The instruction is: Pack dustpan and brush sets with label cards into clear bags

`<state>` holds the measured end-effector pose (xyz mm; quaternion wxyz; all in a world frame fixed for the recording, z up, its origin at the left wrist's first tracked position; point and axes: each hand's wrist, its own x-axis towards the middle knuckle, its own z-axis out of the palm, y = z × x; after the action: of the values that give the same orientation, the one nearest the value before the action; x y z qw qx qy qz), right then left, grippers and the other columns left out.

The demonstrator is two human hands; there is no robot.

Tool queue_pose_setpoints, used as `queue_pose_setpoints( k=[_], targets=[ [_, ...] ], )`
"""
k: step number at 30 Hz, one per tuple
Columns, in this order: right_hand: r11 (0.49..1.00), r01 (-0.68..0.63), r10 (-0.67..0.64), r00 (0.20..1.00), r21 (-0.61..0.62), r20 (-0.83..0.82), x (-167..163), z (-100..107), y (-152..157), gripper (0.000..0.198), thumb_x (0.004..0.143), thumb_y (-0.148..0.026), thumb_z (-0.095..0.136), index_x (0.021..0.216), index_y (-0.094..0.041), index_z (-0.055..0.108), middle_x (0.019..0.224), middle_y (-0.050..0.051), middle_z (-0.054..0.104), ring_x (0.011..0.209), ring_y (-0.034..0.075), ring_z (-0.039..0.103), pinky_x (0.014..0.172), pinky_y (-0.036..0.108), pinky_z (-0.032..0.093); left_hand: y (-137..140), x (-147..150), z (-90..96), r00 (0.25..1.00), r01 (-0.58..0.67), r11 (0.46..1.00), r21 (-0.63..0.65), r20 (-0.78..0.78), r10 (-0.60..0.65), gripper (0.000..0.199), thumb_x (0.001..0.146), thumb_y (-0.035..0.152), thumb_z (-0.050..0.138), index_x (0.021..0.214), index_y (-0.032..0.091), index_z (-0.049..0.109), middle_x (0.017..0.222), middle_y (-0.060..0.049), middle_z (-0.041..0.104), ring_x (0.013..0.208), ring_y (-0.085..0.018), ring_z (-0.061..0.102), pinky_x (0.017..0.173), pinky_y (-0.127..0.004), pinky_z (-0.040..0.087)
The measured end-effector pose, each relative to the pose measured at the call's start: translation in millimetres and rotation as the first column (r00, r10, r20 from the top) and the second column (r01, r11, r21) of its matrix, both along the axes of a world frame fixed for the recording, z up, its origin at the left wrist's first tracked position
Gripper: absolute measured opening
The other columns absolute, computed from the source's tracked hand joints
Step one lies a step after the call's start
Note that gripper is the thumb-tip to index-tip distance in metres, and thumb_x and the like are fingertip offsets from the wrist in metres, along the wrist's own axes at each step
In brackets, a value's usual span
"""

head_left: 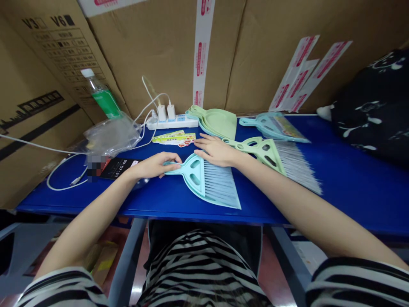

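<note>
A light-blue hand brush point(195, 174) with grey bristles lies nested in a light-blue dustpan point(239, 204) on the table. My left hand point(161, 164) pinches their stacked handles between thumb and fingers. Over the far edge of the bristles lies my right hand point(217, 150), flat with its fingers stretched out to the left. Just beyond that hand are stacked green and blue dustpans point(220, 121). Green brushes point(266, 151) with grey bristles sit to its right, partly behind my forearm. Colourful printed paper cards point(175, 138) lie near its fingertips.
A bagged blue brush set point(275, 125) lies at the back right, beside a dark patterned bag point(372, 108). On the left are a phone point(116, 168), a power strip point(179, 122) with white cables, a clear plastic bag point(110, 134) and a bottle point(104, 96). Cardboard point(153, 51) walls the back.
</note>
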<state>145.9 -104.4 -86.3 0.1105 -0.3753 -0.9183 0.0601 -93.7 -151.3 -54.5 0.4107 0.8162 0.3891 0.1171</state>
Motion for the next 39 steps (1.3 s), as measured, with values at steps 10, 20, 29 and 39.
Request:
queue_pose_setpoints(
  k=[10, 20, 29, 39],
  targets=[
    [0.98, -0.084, 0.088, 0.996, 0.18, -0.013, 1.4, 4.5, -2.6, 0.051, 0.099, -0.041, 0.038, 0.124, -0.006, 0.066, 0.134, 0.019, 0.062, 0.14, 0.035, 0.038, 0.109, 0.055, 0.038, -1.1, 1.1, 1.0, 1.0, -0.016, 1.0, -0.017, -0.008, 0.016, 0.038, 0.086, 0.053, 0.054, 0.091, 0.015, 0.057, 0.077, 0.001, 0.05, 0.054, -0.006, 0.042, 0.042, -0.014, 0.041],
    [0.97, -0.059, 0.082, 0.993, 0.235, -0.086, 11.0, 22.0, -3.0, 0.038, 0.099, -0.025, 0.042, 0.118, -0.012, 0.072, 0.125, 0.014, 0.069, 0.133, 0.033, 0.049, 0.105, 0.054, 0.044, -1.0, 0.5, 0.0, 1.0, -0.009, 1.0, -0.001, -0.021, 0.009, 0.038, 0.086, 0.052, 0.053, 0.091, 0.015, 0.057, 0.078, 0.0, 0.051, 0.055, -0.006, 0.043, 0.042, -0.015, 0.042],
    [0.975, -0.094, 0.116, 0.988, 0.2, -0.103, 15.0, 26.6, -1.4, 0.028, 0.092, -0.018, 0.051, 0.105, -0.021, 0.076, 0.109, 0.007, 0.076, 0.122, 0.03, 0.059, 0.1, 0.052, 0.046, -0.5, -1.3, -1.1, 0.998, -0.009, 1.0, 0.02, -0.057, 0.01, 0.04, 0.087, 0.055, 0.052, 0.092, 0.015, 0.058, 0.079, 0.0, 0.053, 0.052, -0.006, 0.044, 0.044, -0.016, 0.041],
    [0.996, -0.025, 0.024, 1.0, 0.084, 0.008, 12.5, 12.1, 0.4, 0.037, 0.099, -0.04, 0.041, 0.103, -0.016, 0.069, 0.118, 0.017, 0.069, 0.129, 0.034, 0.051, 0.102, 0.053, 0.042, -1.6, -1.4, 0.0, 0.997, -0.005, 0.999, 0.043, -0.081, 0.008, 0.037, 0.088, 0.051, 0.049, 0.093, 0.015, 0.059, 0.08, -0.001, 0.054, 0.053, -0.007, 0.047, 0.048, -0.019, 0.042]
  ],
)
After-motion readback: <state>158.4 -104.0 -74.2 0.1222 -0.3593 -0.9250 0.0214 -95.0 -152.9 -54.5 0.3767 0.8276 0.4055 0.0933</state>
